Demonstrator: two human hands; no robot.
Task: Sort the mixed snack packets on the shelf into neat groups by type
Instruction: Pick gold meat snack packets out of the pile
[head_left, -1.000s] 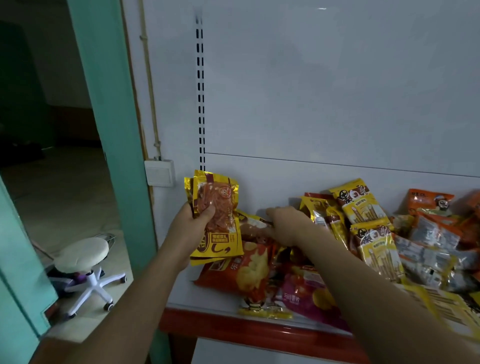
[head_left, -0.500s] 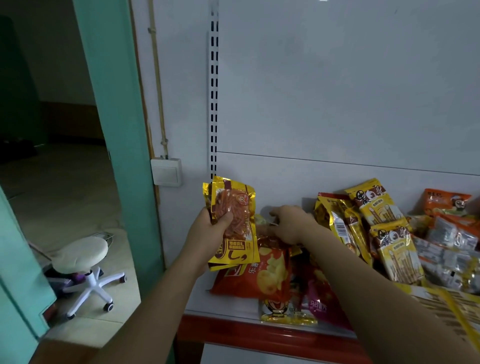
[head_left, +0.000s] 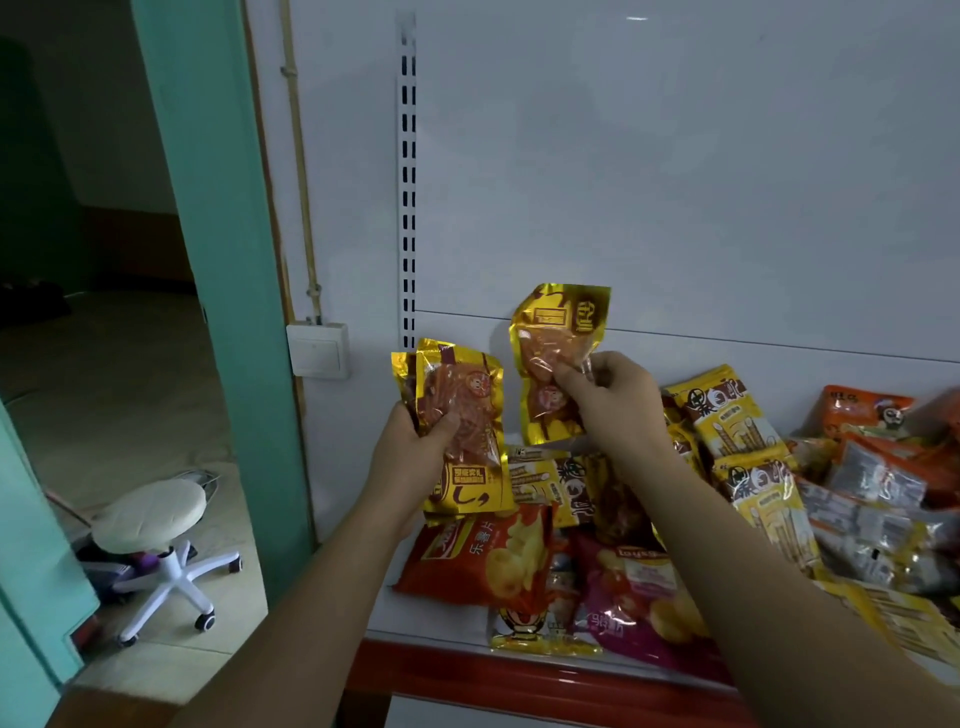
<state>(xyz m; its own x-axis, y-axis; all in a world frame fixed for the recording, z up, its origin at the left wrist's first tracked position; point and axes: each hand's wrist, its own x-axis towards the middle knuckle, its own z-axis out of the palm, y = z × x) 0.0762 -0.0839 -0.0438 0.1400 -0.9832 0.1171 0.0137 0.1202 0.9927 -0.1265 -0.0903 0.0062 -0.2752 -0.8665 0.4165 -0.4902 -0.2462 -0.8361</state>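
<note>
My left hand (head_left: 415, 457) grips a small stack of gold foil meat-snack packets (head_left: 467, 431) upright above the shelf's left end. My right hand (head_left: 613, 400) pinches another gold foil packet (head_left: 558, 358) of the same kind, raised just right of the stack, its lower edge above the pile. Below both hands lie a red chip bag (head_left: 483, 561), a purple chip bag (head_left: 644, 597) and a gold packet (head_left: 540, 623) at the front edge. Yellow biscuit-stick packets (head_left: 727, 415) lean against the back panel.
The white shelf (head_left: 415, 618) has a red front lip (head_left: 519, 680). Orange packets (head_left: 862, 410) and grey-clear packets (head_left: 872, 493) crowd the right side. A white slotted upright (head_left: 407, 208) runs up the back. A wheeled stool (head_left: 156, 525) stands on the floor at left.
My right hand has pulled a gold foil packet out of the pile and lifted it up beside the stack in my left hand. The left hand has kept its grip.
</note>
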